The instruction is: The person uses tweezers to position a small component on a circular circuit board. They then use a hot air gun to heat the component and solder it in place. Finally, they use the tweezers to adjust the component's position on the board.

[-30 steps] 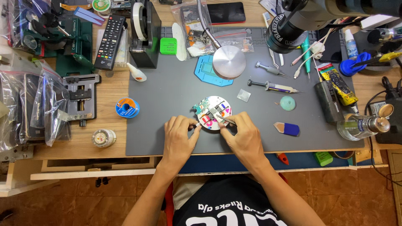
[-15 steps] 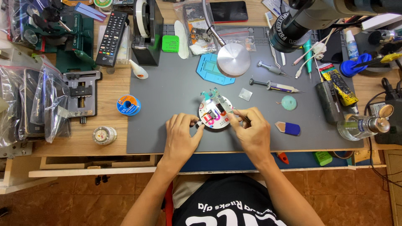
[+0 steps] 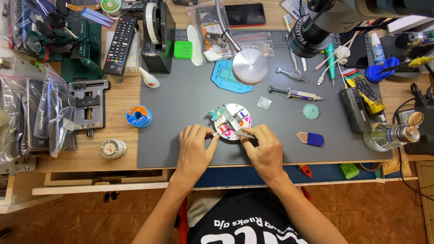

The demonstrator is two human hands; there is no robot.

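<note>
Round holder just beyond fingers; tweezers touching.

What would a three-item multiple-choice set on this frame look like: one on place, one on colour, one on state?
1. Where does the solder spool lie?
A. on the bare wood left of the grey mat
B. on the mat beside the syringe
C. on top of the remote control

2. What colour is the small square box by the tape dispenser?
A. red
B. green
C. yellow

3. What is the right hand doing?
A. resting flat and empty on the mat
B. lifting the bottle
C. holding a thin metal tool to the round work holder

Answers:
1. A, the blue spool sits on wood just off the mat's left edge.
2. B, the box is bright green.
3. C, the tool's tip meets the holder while the left hand touches its rim.
</note>
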